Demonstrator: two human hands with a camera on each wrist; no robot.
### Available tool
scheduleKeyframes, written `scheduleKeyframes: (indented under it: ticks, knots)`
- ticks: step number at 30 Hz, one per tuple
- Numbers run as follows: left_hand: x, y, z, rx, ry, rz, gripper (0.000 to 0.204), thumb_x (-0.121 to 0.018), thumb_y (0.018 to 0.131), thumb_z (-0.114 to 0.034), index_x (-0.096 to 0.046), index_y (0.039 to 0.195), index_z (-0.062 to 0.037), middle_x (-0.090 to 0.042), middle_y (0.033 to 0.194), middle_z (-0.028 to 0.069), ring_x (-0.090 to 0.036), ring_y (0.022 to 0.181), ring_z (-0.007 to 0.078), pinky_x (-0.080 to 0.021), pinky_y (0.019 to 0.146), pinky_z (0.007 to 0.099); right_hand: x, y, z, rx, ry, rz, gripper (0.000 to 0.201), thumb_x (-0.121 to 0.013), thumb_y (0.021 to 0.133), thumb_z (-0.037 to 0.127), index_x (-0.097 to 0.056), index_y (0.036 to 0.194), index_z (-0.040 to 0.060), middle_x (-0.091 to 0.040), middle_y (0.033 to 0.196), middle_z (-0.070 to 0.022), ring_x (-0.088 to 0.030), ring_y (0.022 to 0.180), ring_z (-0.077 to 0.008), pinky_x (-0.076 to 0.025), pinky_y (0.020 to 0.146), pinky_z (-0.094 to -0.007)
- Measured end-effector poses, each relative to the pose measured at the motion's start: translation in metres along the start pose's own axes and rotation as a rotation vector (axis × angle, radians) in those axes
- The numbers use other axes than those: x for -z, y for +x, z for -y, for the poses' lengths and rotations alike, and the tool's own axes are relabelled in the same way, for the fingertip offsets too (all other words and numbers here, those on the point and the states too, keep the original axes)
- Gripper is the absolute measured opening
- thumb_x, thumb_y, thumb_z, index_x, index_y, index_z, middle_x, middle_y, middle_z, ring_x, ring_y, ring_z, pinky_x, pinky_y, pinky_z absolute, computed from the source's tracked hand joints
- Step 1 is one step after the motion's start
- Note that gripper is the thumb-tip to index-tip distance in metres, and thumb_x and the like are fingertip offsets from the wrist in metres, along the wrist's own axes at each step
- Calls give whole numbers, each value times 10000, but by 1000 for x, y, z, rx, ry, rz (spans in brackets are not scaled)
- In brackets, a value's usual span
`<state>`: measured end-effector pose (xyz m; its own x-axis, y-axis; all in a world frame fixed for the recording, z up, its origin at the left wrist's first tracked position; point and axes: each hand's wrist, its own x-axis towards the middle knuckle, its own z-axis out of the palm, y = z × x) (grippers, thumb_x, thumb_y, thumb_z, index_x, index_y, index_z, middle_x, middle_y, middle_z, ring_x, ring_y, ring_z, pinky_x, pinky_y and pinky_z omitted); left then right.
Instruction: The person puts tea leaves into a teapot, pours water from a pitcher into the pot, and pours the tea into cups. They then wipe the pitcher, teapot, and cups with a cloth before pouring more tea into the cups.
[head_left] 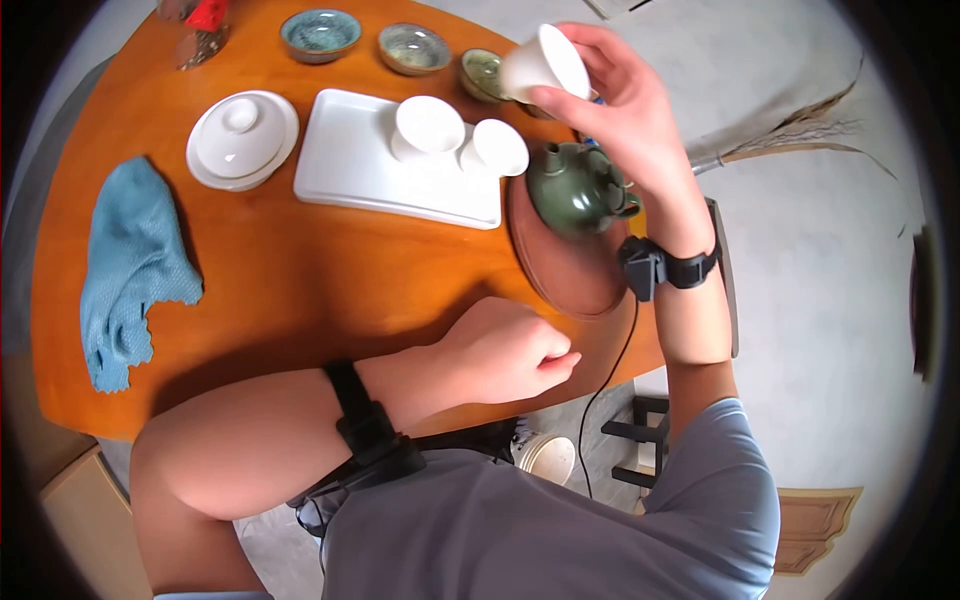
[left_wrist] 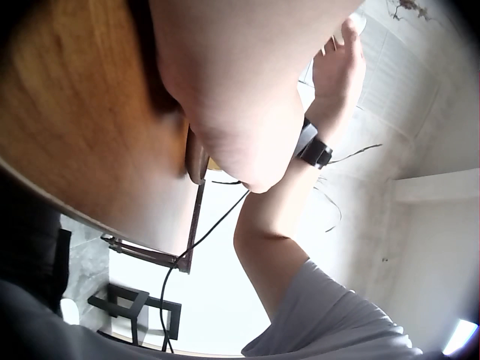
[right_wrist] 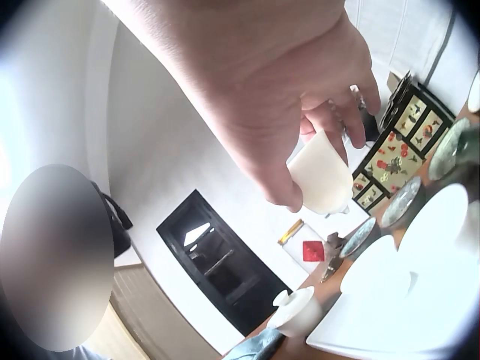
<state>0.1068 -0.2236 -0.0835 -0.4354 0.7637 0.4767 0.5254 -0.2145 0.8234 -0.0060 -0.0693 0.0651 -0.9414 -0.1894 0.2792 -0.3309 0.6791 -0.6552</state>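
My right hand [head_left: 637,115] grips a small white teacup [head_left: 540,68] between thumb and fingers, raised above the far right of the table. In the right wrist view the tilted cup [right_wrist: 324,180] sits between thumb and fingertips. A white tray [head_left: 345,165] below holds two more white cups, a larger cup [head_left: 428,128] and a smaller one [head_left: 497,148]. Beside the tray, a green teapot [head_left: 572,192] stands on a round brown board [head_left: 565,270]. My left hand [head_left: 505,355] is curled into a fist near the table's front edge, with nothing visible in it.
A lidded white bowl [head_left: 240,145] and a crumpled blue cloth [head_left: 135,270] lie on the left of the wooden table [head_left: 250,290]. Along the far edge stand a blue bowl [head_left: 320,35], a grey bowl [head_left: 413,48] and a green bowl [head_left: 482,75]. A black cable hangs from the right wrist.
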Motion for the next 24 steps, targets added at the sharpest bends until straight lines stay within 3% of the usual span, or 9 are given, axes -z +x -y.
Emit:
scheduleKeyframes:
  ticks: [5, 11, 14, 20, 24]
  knots:
    - [0, 1, -1, -18, -14, -30, 468, -712, 943, -258, -493, 575, -69, -487, 521, 136, -536, 490, 361, -385, 491, 477, 72, -50, -13, -169, 138, -196, 557, -830, 859, 39, -605, 1364, -26, -728, 1226, -98, -681, 1145, -168, -541, 1003, -321]
    - [1, 4, -2, -63, -20, -15, 456, -729, 930, -176, -456, 588, -51, -452, 521, 142, -474, 461, 350, -347, 471, 444, 143, -113, -57, -200, -52, -430, 587, -830, 890, 88, -584, 1410, -28, -686, 1307, -114, -663, 1183, -175, -538, 1005, -316]
    - [1, 5, -2, -57, -12, 3, 465, -737, 927, -166, -446, 585, -44, -431, 518, 148, -455, 451, 343, -334, 461, 433, 175, -141, -73, -327, -216, -515, 592, -832, 899, 163, -588, 1404, -28, -696, 1264, -118, -694, 1088, -169, -561, 928, -299]
    - [2, 6, -4, -21, -65, 9, 491, -754, 918, -135, -416, 576, -35, -400, 522, 162, -411, 437, 332, -307, 446, 415, 232, -190, -114, -427, -325, -570, 619, -830, 878, 154, -580, 1411, -40, -708, 1234, -120, -703, 998, -146, -561, 882, -286]
    - [3, 7, -6, -33, -52, 5, 490, -760, 911, -118, -412, 576, -36, -388, 527, 164, -396, 432, 326, -301, 444, 413, 242, -208, -126, -444, -389, -548, 634, -823, 865, 128, -571, 1425, -29, -729, 1186, -107, -707, 963, -139, -561, 866, -286]
